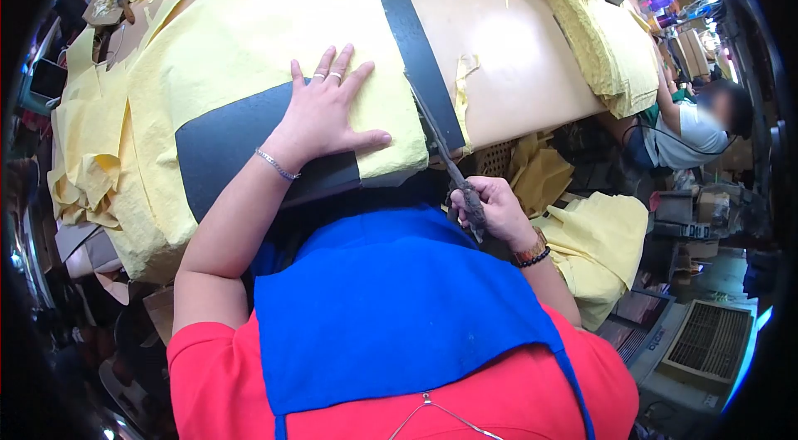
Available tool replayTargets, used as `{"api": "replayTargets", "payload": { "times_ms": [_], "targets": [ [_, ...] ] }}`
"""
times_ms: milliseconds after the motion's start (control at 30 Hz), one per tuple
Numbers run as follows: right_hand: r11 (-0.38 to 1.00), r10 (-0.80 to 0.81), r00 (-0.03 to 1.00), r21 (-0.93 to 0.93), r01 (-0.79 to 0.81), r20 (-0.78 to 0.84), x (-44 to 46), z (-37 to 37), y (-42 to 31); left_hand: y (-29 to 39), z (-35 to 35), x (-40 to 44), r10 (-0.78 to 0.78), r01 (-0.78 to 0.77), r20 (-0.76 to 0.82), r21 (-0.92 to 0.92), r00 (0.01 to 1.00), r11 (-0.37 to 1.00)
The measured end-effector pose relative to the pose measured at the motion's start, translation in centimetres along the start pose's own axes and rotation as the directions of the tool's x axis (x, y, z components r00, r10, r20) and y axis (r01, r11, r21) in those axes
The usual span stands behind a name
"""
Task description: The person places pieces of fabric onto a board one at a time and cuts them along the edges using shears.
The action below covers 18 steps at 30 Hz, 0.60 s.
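My left hand (324, 112) lies flat with fingers spread on a pale yellow sheet (274, 41), partly over a black board (241, 128). Rings and a bracelet show on that hand and wrist. In my right hand (499, 211) is a long, thin, dark knife (440, 141), its handle thickly wrapped. The blade runs along the sheet's right edge, above another black strip of board (420, 54). My right fingers are closed around the handle. Whether the blade touches the sheet, I cannot tell.
A thick stack of yellow sheets (607, 49) sits at the table's (515, 49) right end. Thin yellow offcuts (461, 99) lie beside the board. More yellow material (594, 240) hangs or rests below right. Another person (694, 137) is at the far right.
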State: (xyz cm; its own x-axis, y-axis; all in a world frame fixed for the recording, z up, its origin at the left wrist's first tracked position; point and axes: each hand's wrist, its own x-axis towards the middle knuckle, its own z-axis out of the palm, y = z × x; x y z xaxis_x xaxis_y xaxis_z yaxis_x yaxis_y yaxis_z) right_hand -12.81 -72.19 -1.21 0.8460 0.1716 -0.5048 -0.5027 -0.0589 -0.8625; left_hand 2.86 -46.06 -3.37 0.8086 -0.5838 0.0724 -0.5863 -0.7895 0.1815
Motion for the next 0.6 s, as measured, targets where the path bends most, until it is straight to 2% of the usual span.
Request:
{"api": "replayTargets", "payload": {
  "times_ms": [100, 433, 600],
  "targets": [
    [0.998, -0.003, 1.000, 0.056, 0.003, -0.002, 0.1, -0.1, 0.2, 0.0, 0.1, -0.2, 0.006, -0.006, 0.004, -0.004, 1.000, 1.000],
    [0.999, -0.024, 1.000, 0.027, 0.025, -0.013, 1.1, 0.3, 0.0, 0.4, -0.1, -0.3, 0.031, -0.031, 0.008, -0.007, 0.999, 0.999],
    [0.989, -0.017, 1.000, 0.147, 0.016, 0.007, 0.4, -0.8, 1.1, 0.4, 0.0, -0.2, 0.029, -0.029, 0.004, -0.015, 1.000, 0.999]
  ]
}}
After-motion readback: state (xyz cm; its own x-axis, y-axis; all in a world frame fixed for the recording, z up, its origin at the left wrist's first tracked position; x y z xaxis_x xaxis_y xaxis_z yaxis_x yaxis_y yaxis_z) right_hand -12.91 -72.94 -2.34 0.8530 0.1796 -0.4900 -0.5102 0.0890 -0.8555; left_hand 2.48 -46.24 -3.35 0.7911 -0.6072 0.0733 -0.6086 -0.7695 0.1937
